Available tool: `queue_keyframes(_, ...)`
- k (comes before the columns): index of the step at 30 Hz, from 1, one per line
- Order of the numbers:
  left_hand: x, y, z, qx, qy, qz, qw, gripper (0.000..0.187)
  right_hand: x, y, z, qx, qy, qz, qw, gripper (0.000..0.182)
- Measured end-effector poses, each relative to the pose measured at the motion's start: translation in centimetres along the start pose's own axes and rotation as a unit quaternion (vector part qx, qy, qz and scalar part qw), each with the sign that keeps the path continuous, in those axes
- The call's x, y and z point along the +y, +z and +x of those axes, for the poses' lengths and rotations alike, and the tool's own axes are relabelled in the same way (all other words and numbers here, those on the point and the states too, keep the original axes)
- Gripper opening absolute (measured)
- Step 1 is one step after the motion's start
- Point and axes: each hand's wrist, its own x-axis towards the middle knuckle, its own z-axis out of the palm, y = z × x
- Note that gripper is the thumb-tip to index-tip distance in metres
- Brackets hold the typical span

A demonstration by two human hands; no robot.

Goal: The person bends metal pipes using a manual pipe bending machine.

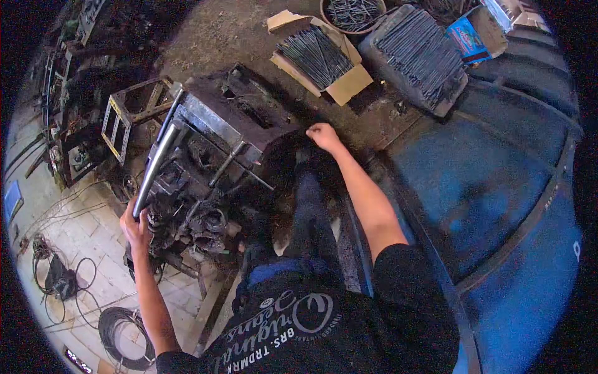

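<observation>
My left hand [136, 225] is closed round the lower end of a shiny metal lever [156, 165], which slants up along the side of a dark, grimy machine [215, 112]. Off the machine's right edge, my right hand [322, 136] hangs with its fingers curled together; anything between them is too small to make out. A thin metal rod [261, 181] sticks out from the machine's front, below a bright metal face [208, 118]. Dark greasy parts [208, 224] crowd the space under the lever.
An open cardboard box [346, 90] and a grey crate [445, 106] hold many dark metal rods at the back. A round basin [324, 7] holds more. Blue sheeting [498, 162] covers the right side. Wire coils [106, 330] and a yellow metal frame [113, 128] are at left.
</observation>
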Motion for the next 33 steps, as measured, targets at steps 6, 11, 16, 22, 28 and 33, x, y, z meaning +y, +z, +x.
queue_keyframes(6, -8.9, 1.4, -0.5, -0.011, -0.018, 0.069, 0.997, 0.062, 13.4, -3.4, -3.6, 0.06, 0.108, 0.092, 0.988, 0.026)
queue_keyframes(11, -12.1, 0.8, -0.4, -0.033, -0.021, 0.123, 0.992, 0.063, 17.5, -11.9, -2.8, 0.196, 0.152, 0.199, 0.948, 0.021)
queue_keyframes(16, -10.9, 0.6, -0.5, 0.002, 0.023, 0.023, 0.999, 0.063, 19.7, -19.9, 4.3, 0.284, 0.11, 0.176, 0.936, 0.018)
queue_keyframes(22, -10.5, 0.4, -0.9, 0.03, 0.036, 0.009, 0.999, 0.066, 14.0, -27.4, 11.7, 0.329, 0.055, 0.207, 0.92, 0.017)
queue_keyframes(28, -8.3, 1.5, -1.1, 0.083, 0.01, -0.085, 0.993, 0.072, 7.5, -31.4, 17.5, 0.456, 0.034, 0.012, 0.889, 0.029)
queue_keyframes(33, -6.2, 1.3, -1.1, 0.088, -0.01, -0.053, 0.995, 0.073, 5.0, -32.5, 20.1, 0.474, 0.093, -0.09, 0.871, 0.049)
